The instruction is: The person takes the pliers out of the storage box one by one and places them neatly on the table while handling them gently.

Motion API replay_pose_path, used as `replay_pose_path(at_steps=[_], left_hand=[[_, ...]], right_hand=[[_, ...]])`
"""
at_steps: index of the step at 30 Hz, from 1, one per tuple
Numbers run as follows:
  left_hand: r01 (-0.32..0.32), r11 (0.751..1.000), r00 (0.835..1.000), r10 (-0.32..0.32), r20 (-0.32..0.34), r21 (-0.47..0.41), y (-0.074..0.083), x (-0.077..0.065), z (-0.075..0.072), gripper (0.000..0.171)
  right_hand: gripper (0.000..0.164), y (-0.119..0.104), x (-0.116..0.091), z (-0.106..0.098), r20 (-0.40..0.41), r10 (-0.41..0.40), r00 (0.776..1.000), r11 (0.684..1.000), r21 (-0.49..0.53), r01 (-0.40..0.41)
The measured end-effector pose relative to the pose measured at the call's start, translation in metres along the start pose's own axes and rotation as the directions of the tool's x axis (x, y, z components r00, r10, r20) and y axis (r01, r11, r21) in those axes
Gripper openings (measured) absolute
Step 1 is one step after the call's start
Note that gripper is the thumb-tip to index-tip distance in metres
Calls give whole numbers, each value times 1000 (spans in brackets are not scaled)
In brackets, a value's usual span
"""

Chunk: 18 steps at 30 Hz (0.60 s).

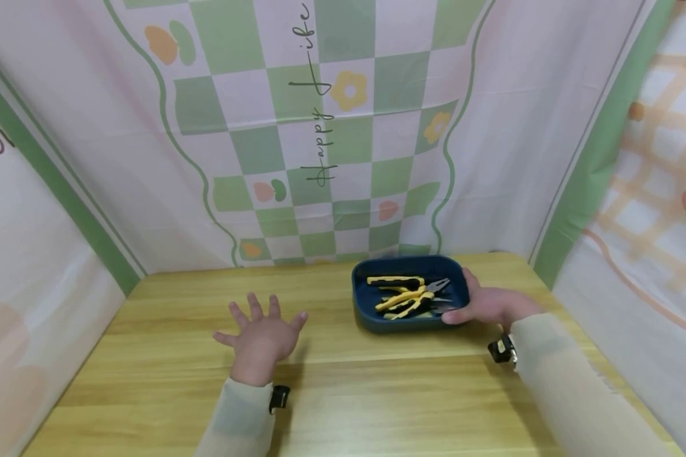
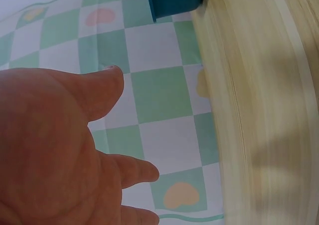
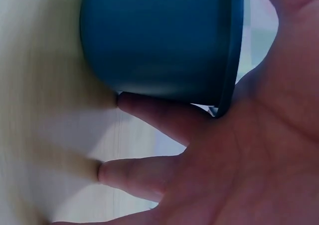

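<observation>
A dark blue plastic box stands on the wooden table toward its back edge, right of the middle. Inside it lie several pliers with yellow and black handles, one with its grey jaws showing near the right end. My right hand grips the box's right end, thumb at the near rim and a finger along the far side. In the right wrist view, one finger lies against the blue wall while others spread below it. My left hand hovers left of the box, palm down, fingers spread, holding nothing.
The wooden table top is bounded at the back by a hanging cloth with green and white checks. Similar patterned cloths hang at the left and right sides. A small black camera mount sits on the right wrist.
</observation>
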State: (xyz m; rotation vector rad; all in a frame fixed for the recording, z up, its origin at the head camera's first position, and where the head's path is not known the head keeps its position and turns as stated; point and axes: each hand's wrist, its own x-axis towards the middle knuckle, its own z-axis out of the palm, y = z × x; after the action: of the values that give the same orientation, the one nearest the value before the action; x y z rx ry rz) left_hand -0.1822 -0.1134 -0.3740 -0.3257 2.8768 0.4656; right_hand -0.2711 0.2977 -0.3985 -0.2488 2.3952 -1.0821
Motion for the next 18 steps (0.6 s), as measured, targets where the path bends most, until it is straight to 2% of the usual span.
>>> replay_pose_path(at_steps=[5,12,18], left_hand=[[2,1000,1000,-2,0,-19,-4,1,0,90],[7,1000,1000,-7,1,-26,-8,3,1,91],[7,999,1000,-7,6,-33,-9,1,-2,92]], right_hand=[[128,-13,-3,15,21,-19,1000,998,-59,20],[131,-29,-11,35,25,0,1000,987,-160,4],[130,-32,-15,46,26,28,999,984,-179,-23]])
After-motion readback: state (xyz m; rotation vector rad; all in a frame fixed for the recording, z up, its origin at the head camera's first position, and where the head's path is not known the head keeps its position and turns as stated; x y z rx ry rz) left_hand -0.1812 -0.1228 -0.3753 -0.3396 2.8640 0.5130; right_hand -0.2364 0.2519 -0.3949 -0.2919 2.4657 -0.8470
